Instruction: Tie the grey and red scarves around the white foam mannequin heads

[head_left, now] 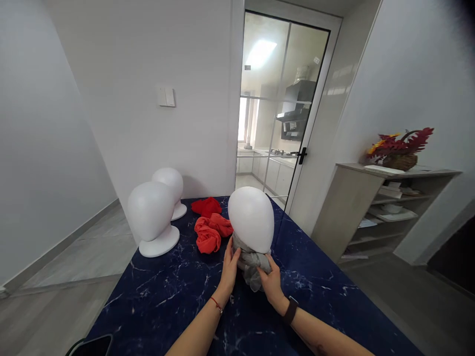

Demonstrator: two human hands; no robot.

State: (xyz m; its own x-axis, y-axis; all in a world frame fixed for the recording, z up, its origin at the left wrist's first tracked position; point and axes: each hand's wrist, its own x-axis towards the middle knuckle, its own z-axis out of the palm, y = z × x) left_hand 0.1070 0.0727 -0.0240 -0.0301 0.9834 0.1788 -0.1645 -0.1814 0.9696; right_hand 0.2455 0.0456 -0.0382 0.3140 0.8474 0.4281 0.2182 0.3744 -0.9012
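Observation:
A white mannequin head point(251, 215) stands on the blue marbled table point(166, 296) in front of me. Around its neck lies a grey scarf point(252, 259), twisted and bunched, with a loose sheer part hanging at the front. My left hand point(230, 264) grips the scarf at the left side of the neck, thumb on top. On the right side, my right hand point(272, 281) has its fingers closed on the same scarf. The mannequin's base is mostly hidden behind the scarf and my hands.
Two more white mannequin heads, one nearer point(150, 210) and one behind point(170, 180), stand at left. An orange-red cloth point(210, 235) and a red cloth point(206, 206) lie crumpled between. A dark flat device point(92, 346) sits at the lower left edge. Shelves point(356, 202) stand right.

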